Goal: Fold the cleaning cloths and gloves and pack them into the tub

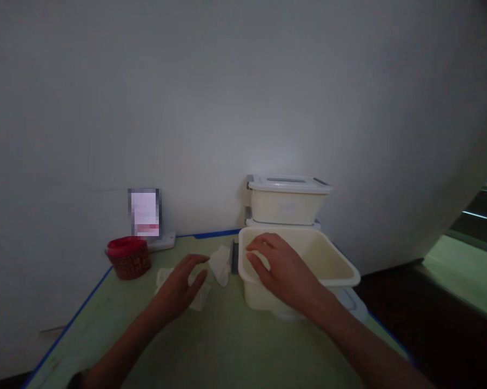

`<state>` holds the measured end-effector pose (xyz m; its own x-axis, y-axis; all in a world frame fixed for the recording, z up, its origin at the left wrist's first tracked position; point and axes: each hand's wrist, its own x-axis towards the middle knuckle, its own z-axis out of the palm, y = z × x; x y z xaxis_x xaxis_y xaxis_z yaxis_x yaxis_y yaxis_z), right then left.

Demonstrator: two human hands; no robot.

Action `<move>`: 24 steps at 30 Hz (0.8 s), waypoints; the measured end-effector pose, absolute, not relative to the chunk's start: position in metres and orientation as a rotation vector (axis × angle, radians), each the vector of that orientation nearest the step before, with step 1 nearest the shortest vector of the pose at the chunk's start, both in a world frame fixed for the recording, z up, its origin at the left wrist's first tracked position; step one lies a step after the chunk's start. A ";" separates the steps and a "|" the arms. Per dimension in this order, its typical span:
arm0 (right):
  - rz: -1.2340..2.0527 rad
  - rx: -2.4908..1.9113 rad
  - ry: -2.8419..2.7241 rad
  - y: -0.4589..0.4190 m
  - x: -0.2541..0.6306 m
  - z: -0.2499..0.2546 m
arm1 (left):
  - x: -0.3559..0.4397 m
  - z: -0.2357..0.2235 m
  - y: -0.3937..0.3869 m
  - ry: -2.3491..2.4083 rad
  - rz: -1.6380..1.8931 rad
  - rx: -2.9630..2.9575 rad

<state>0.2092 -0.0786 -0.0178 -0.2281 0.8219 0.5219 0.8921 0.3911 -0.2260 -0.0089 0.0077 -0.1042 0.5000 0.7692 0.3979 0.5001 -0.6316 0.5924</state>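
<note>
My left hand [184, 283] is open, fingers apart, over a crumpled white cloth [202, 296] that lies on the green table; I cannot tell whether it touches the cloth. A smaller white cloth [221, 265] lies just past its fingertips, beside the cream bin. My right hand [273, 265] reaches over the left part of the open cream plastic bin [257, 296]. Its thumb and fingers are curved and apart, with nothing visible between them. The part of the bin I can see into holds nothing, though my right hand and forearm hide some of it.
A lidded cream box [284, 208] stands behind the bin against the wall. A red woven basket [128, 259] and a blurred upright screen [145, 213] on a white base [164, 241] are at the left. A pale lid [352, 303] lies partly under the bin. Blue tape edges the table [227, 346].
</note>
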 end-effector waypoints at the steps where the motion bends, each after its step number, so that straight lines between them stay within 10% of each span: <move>1: -0.185 -1.433 -2.107 -0.078 0.196 -0.019 | -0.021 -0.111 0.010 1.087 0.927 2.425; 24: -0.568 -1.567 -2.253 -0.067 0.158 -0.059 | -0.061 -0.146 0.014 1.124 0.650 2.617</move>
